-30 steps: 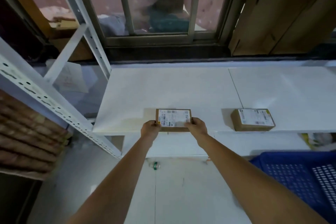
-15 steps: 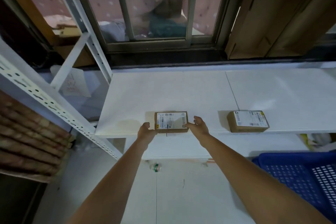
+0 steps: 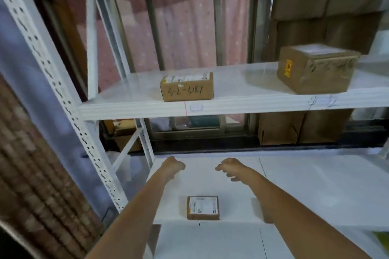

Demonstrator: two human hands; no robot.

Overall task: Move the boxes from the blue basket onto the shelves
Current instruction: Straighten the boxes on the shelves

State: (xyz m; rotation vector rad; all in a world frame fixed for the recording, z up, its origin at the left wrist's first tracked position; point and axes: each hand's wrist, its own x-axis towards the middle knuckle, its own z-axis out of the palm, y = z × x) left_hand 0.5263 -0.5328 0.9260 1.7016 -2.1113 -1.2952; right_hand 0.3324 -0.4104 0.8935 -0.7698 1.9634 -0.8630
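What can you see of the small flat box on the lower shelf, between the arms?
The small flat box is brown cardboard, low and roughly square, with a white printed shipping label covering most of its top; the print is too blurred to read. It lies flat, closed, near the front edge of the white lower shelf. Nothing touches it but the shelf: the left hand and right hand are beyond it, clear of the box, holding nothing.

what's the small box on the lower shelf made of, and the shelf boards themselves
Small box: looks like brown corrugated cardboard, matte, with a white printed paper label on top. Shelf boards: smooth white panels, faintly glossy, perhaps painted metal or laminate; the blurred frame leaves that open.
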